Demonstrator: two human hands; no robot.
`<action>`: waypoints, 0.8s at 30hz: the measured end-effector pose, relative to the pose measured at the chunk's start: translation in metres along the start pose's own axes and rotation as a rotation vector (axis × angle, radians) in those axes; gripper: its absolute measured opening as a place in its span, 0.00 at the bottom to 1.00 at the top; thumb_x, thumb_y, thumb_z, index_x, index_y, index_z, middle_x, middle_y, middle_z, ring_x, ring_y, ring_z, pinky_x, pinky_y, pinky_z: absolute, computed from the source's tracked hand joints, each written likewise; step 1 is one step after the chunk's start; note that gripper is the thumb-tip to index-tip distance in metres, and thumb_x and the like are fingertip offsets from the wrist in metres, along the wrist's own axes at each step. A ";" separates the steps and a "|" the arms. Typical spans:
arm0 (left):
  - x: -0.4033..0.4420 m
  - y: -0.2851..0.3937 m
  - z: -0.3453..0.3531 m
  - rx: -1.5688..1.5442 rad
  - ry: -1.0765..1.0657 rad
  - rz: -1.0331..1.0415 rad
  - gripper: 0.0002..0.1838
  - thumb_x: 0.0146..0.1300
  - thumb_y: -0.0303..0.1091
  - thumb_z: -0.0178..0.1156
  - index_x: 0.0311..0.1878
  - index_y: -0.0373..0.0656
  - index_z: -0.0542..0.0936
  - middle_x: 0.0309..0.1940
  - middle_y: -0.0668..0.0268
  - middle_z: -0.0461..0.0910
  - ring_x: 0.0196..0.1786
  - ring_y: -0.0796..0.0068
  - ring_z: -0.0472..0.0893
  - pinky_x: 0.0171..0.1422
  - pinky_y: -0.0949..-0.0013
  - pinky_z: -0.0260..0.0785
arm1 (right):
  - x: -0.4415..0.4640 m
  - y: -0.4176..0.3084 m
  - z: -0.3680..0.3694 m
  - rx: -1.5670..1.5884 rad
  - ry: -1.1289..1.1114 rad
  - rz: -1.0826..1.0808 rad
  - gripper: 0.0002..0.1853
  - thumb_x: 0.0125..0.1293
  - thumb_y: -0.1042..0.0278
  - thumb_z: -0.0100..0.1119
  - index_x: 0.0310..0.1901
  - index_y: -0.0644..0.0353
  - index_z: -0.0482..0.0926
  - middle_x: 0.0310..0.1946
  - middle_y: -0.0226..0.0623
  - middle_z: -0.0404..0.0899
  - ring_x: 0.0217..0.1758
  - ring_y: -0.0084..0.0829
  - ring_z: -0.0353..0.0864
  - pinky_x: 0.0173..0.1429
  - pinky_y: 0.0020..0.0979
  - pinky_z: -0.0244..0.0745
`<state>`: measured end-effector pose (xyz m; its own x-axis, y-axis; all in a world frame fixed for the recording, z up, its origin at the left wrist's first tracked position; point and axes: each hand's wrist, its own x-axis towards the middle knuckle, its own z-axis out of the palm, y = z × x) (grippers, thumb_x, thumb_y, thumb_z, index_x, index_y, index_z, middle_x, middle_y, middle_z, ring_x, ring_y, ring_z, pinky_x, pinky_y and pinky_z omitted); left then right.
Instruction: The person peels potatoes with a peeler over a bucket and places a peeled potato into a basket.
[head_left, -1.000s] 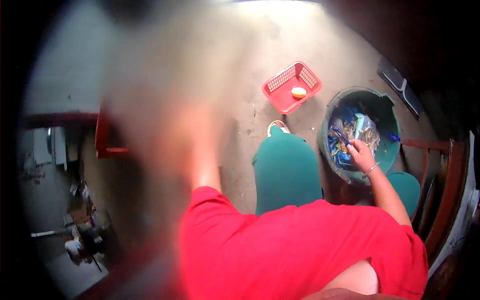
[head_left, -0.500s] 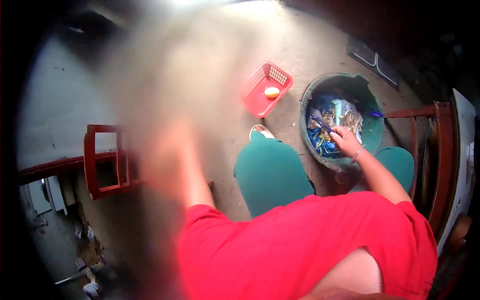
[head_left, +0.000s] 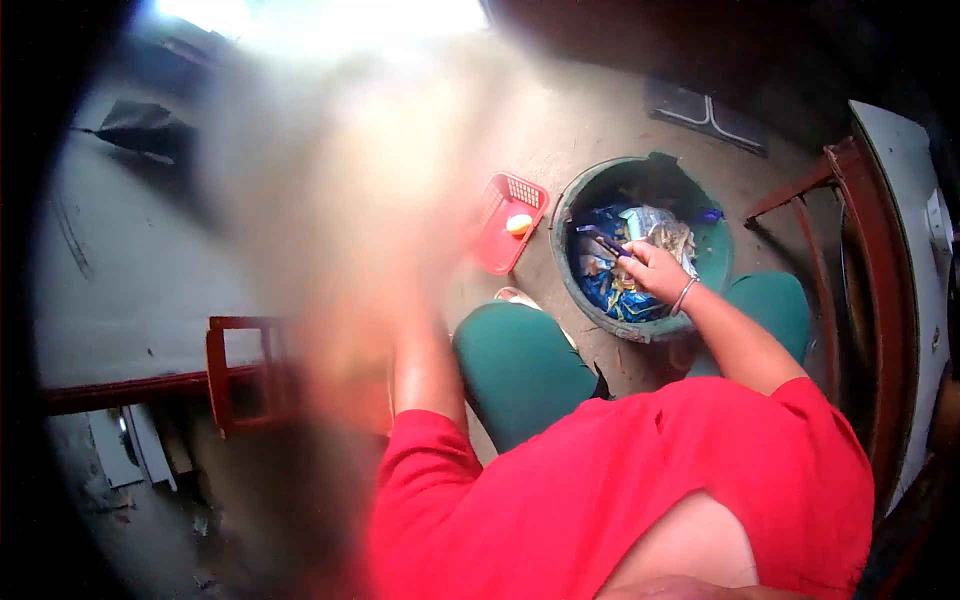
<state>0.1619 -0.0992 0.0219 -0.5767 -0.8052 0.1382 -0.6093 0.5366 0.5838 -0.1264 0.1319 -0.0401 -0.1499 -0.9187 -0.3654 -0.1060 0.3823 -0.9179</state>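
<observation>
My right hand (head_left: 655, 272) is closed round a slim dark purple tool (head_left: 603, 241) that looks like a peeler. It hangs over the open green tub (head_left: 715, 262), which holds crumpled blue plastic, brownish scraps and peelings (head_left: 672, 235). My left hand (head_left: 390, 265) is stretched forward, left of my knee. A pale smear across the view hides its fingers and whatever they may hold. Just beyond it a red plastic basket (head_left: 493, 258) stands on the floor with one yellowish-white, peeled-looking piece (head_left: 518, 224) inside.
A red-brown wooden frame (head_left: 218, 375) stands at left beside a large grey-white surface (head_left: 150, 290). On the right are wooden legs (head_left: 818, 270) and a pale board (head_left: 900, 150). A dark panel with a metal bar (head_left: 705, 115) lies beyond the tub.
The view has shifted, so the tub and basket now appear further left. My left forearm points more straight ahead. My right hand still grips the purple tool over the tub.
</observation>
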 end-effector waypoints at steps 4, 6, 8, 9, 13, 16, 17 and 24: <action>0.023 0.054 0.036 -0.277 -0.141 0.025 0.32 0.48 0.31 0.71 0.59 0.34 0.72 0.46 0.59 0.79 0.47 0.72 0.79 0.52 0.71 0.74 | -0.005 -0.013 -0.012 0.075 0.085 -0.060 0.10 0.68 0.60 0.54 0.40 0.58 0.74 0.24 0.25 0.74 0.22 0.16 0.69 0.26 0.22 0.65; 0.024 0.073 0.052 -0.313 -0.173 0.043 0.32 0.50 0.31 0.70 0.59 0.34 0.71 0.45 0.59 0.78 0.45 0.73 0.80 0.51 0.70 0.74 | -0.005 -0.014 -0.018 0.180 0.087 -0.101 0.11 0.68 0.60 0.53 0.41 0.59 0.74 0.24 0.26 0.74 0.21 0.15 0.69 0.25 0.21 0.65; 0.022 0.081 0.067 -0.333 -0.205 0.060 0.31 0.51 0.31 0.69 0.59 0.34 0.71 0.45 0.58 0.78 0.44 0.73 0.80 0.50 0.70 0.74 | -0.003 -0.010 -0.022 0.154 0.103 -0.172 0.11 0.69 0.60 0.53 0.41 0.59 0.74 0.24 0.26 0.74 0.21 0.15 0.69 0.25 0.21 0.65; 0.019 0.086 0.073 -0.408 -0.210 -0.013 0.29 0.49 0.36 0.69 0.56 0.39 0.74 0.45 0.60 0.77 0.46 0.69 0.77 0.52 0.67 0.71 | -0.009 -0.017 -0.023 0.178 0.112 -0.160 0.11 0.69 0.60 0.53 0.41 0.60 0.74 0.23 0.26 0.73 0.21 0.16 0.69 0.25 0.21 0.66; 0.005 0.124 0.087 -0.716 -0.273 -0.132 0.25 0.55 0.44 0.65 0.54 0.42 0.75 0.40 0.64 0.77 0.38 0.70 0.77 0.44 0.67 0.72 | -0.020 -0.023 -0.028 0.203 0.088 -0.213 0.11 0.69 0.60 0.54 0.42 0.60 0.73 0.23 0.26 0.73 0.21 0.16 0.69 0.26 0.22 0.66; -0.001 0.152 0.092 -0.875 -0.309 -0.229 0.24 0.63 0.45 0.57 0.56 0.40 0.73 0.36 0.65 0.77 0.29 0.75 0.76 0.32 0.72 0.73 | -0.022 -0.022 -0.031 0.204 0.083 -0.221 0.12 0.69 0.58 0.52 0.41 0.59 0.73 0.24 0.26 0.72 0.21 0.16 0.69 0.26 0.21 0.66; 0.001 0.149 0.097 -0.910 -0.363 -0.243 0.24 0.63 0.43 0.55 0.59 0.40 0.71 0.41 0.63 0.77 0.36 0.73 0.78 0.35 0.68 0.75 | -0.024 -0.024 -0.032 0.207 0.085 -0.221 0.12 0.69 0.58 0.52 0.41 0.59 0.73 0.24 0.26 0.72 0.21 0.16 0.69 0.26 0.21 0.66; -0.006 0.166 0.119 -0.847 -0.314 -0.233 0.29 0.52 0.34 0.70 0.57 0.38 0.72 0.37 0.65 0.78 0.31 0.78 0.77 0.30 0.74 0.75 | -0.027 -0.023 -0.029 0.296 0.011 -0.187 0.11 0.73 0.59 0.46 0.41 0.57 0.70 0.24 0.26 0.71 0.21 0.16 0.68 0.26 0.19 0.66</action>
<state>-0.0007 0.0244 0.0231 -0.6854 -0.6982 -0.2066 -0.1998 -0.0925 0.9755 -0.1480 0.1508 -0.0049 -0.1653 -0.9685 -0.1863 0.1566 0.1607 -0.9745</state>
